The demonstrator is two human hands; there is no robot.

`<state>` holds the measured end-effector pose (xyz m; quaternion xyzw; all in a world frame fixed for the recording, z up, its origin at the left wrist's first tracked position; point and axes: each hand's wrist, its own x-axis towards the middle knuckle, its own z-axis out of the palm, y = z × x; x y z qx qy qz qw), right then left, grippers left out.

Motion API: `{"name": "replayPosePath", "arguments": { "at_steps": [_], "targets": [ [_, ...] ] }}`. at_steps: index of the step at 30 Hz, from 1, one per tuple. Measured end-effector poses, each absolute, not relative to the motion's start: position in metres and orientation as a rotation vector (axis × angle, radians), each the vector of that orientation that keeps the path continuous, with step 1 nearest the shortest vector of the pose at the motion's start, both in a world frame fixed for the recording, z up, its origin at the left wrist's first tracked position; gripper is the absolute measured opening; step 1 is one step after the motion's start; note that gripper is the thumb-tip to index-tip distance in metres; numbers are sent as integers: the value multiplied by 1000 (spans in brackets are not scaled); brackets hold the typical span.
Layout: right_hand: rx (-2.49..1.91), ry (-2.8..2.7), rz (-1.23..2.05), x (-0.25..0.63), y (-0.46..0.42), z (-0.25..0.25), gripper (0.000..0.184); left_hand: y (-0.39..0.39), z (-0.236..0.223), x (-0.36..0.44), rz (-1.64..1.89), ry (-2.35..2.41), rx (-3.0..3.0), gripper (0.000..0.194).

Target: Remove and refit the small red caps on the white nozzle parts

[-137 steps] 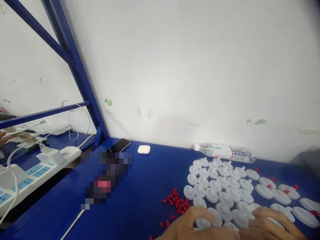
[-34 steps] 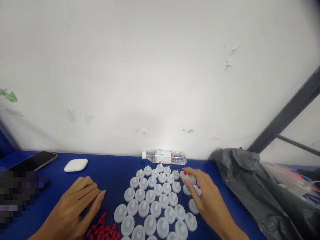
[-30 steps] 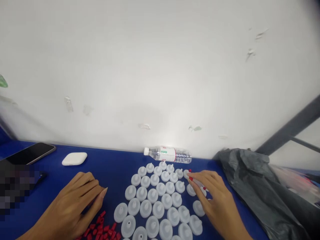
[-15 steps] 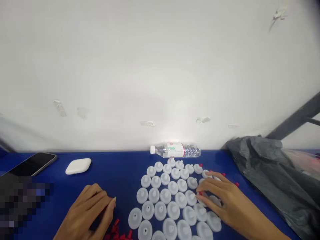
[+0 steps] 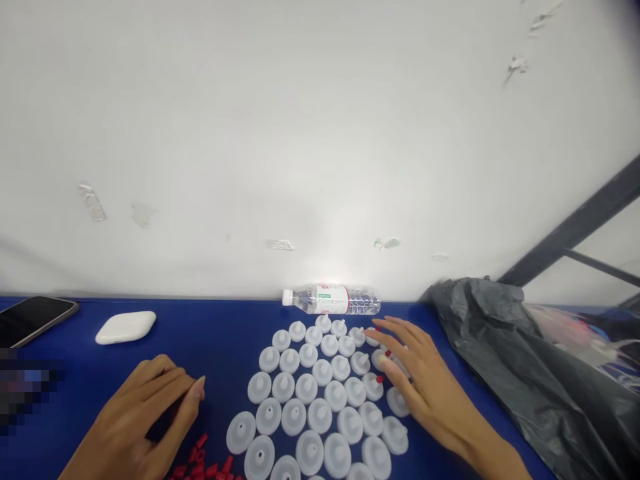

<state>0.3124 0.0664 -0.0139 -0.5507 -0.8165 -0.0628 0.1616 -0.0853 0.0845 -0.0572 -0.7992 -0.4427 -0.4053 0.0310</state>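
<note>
Many translucent white plastic discs with a short nozzle [image 5: 307,387] lie in rows on the blue table [image 5: 210,327]. A small red cap [image 5: 380,379] sits on the nozzle of one disc at the right side. Over the right-hand discs, my right hand [image 5: 420,373] is open with its fingers apart, partly covering several discs and red caps. My left hand [image 5: 145,413] rests at the left, thumb and forefinger pressed together; whatever is between them is hidden. Beside it, at the lower edge, is a pile of loose red caps [image 5: 213,470].
Behind the discs a clear plastic bottle [image 5: 333,300] lies on its side against the wall. A white earbud case [image 5: 126,327] and a phone [image 5: 35,320] are at the left. A dark grey plastic bag [image 5: 505,353] covers the right side.
My right hand has let go of a red cap, which stays on its disc, and its fingers have spread. The view has shifted a little to the right. My left hand keeps its pinch.
</note>
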Motion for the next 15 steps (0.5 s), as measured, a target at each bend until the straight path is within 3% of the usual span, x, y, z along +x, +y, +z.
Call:
{"name": "replayPosePath", "arguments": {
  "at_steps": [15],
  "targets": [
    [-1442,-2378,-168,313,70,-21,41,73,-32,-81,-1093,-1649,-2715,30]
  ]
}}
